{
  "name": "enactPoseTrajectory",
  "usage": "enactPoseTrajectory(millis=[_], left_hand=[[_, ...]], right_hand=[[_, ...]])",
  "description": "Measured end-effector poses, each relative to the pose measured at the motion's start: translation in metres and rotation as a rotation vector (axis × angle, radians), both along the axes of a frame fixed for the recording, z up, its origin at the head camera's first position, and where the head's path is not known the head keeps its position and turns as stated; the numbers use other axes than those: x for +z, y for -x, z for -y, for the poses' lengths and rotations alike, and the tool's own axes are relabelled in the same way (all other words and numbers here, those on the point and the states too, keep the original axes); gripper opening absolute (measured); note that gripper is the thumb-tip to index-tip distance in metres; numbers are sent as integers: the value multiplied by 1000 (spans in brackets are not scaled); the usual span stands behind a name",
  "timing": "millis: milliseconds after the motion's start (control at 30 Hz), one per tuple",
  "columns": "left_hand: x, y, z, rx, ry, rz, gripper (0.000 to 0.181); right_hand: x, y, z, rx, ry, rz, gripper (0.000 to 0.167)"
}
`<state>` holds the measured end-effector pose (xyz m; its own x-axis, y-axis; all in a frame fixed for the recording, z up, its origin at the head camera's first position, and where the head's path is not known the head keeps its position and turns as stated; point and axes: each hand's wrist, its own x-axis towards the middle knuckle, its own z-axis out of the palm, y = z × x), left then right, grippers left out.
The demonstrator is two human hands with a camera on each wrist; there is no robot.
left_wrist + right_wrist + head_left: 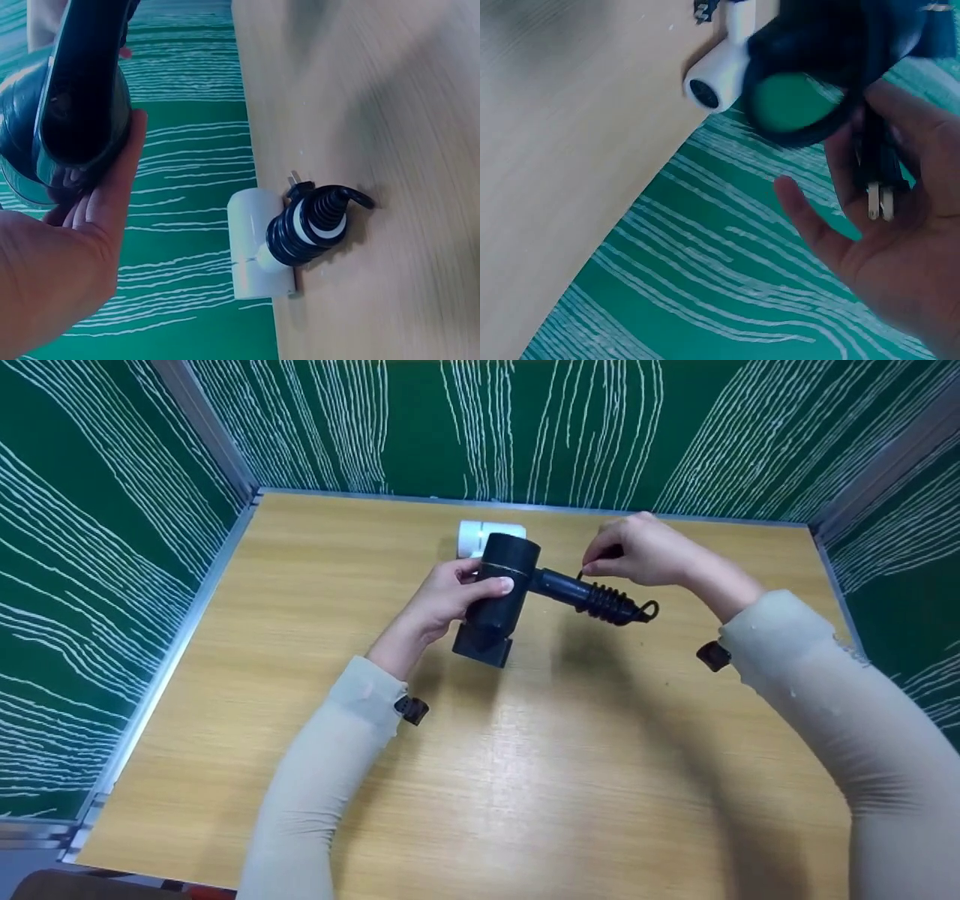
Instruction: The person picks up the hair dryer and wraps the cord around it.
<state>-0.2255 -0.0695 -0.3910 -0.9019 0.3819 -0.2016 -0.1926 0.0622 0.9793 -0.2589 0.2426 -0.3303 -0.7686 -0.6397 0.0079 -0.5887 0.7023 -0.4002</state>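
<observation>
A black hair dryer (512,553) with a flat nozzle (484,649) is held up over the table, its handle pointing right. My left hand (448,601) grips its barrel, thumb across the near side. The black cord (609,602) is wound round the handle and ends in a loop at the tip. Just above the handle, my right hand (651,549) pinches the cord's plug end. In the right wrist view the two-prong plug (877,169) lies among the fingers, prongs towards the palm.
Behind the black dryer, a white hair dryer (255,240) lies on the wooden table (480,780) by the back edge, a black cord (289,232) coiled round its handle. Green walls (420,427) with white wavy lines enclose the back and sides.
</observation>
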Motion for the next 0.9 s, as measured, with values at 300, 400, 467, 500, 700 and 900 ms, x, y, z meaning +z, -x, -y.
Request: enactPoseTrajectory(millis=[300,400,467,500,700,900], left_hand=[[-5,3,1,61,6,5,50],[-7,4,1,76,13,9,51],[-8,5,1,91,10,14,51],[-8,6,0,99,7,16,51],[-8,6,-3,144,-4,34,55],[-10,8,-6,185,-14,38,54]], right_hand=[[-15,-14,9,8,70,-111,10],[-20,-18,9,-16,80,-93,13],[-22,-21,10,-42,84,-72,17],[-23,-22,10,-58,86,-60,19],[-33,-32,11,-145,82,-65,38],[-47,-36,12,-184,154,-68,49]])
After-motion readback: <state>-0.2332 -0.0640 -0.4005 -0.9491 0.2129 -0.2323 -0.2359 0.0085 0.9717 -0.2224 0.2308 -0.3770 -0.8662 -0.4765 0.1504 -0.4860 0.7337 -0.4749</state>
